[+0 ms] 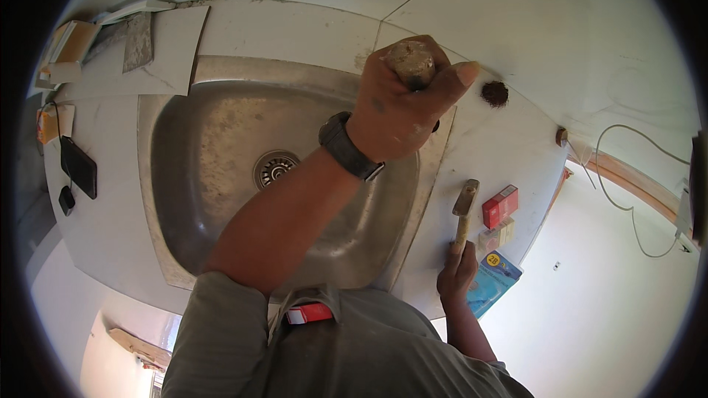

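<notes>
My left hand [398, 103], with a dark watch [345, 146] on its wrist, reaches over the sink's far right corner. Its fingers wrap round an upright tool with a rounded, dusty handle end [411, 64]; the rest of that tool is hidden below the fist. The steel sink [214, 140] has a round strainer drain [276, 169] beneath my left forearm. At the right, my right hand [457, 276] is closed round the handle of a small hammer [463, 214], its head pointing away from me over the white counter.
Beside the hammer lie a red box [501, 206], a pale small box [497, 234] and a blue packet [494, 280]. A dark fuzzy clump [494, 93] sits by the wall. On the left are a phone [78, 166], a loose panel [166, 51] and stacked boards [70, 48]. A cable [627, 208] hangs right.
</notes>
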A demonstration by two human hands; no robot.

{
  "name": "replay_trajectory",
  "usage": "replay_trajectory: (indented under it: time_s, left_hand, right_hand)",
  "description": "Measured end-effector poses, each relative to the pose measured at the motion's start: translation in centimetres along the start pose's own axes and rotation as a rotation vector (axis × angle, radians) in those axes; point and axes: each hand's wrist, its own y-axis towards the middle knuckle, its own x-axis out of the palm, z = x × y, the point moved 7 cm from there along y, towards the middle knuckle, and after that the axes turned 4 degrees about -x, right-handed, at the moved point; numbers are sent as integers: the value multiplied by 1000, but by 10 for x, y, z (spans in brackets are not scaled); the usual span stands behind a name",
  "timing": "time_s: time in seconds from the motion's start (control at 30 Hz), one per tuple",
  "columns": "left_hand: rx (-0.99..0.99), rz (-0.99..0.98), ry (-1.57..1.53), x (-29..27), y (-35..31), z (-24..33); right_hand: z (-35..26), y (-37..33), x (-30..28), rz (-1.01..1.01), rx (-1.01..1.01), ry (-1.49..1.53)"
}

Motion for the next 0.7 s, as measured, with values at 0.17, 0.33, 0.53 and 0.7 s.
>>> replay_trajectory:
  time_s: [0.17, 0.33, 0.53, 0.7]
  left_hand:
    - [-88, 9, -81, 1, -8, 0]
    - [-93, 85, -200, -4, -18, 2]
    - [-133, -19, -165, -2, -11, -5]
    - [-181, -3, -190, -5, -8, -8]
  right_hand:
    - [-25, 21, -35, -71, 37, -14]
    - [-45, 31, -61, -101, 86, 102]
    - [-40, 27, -52, -152, 77, 196]
    - [-45, 36, -50, -156, 46, 198]
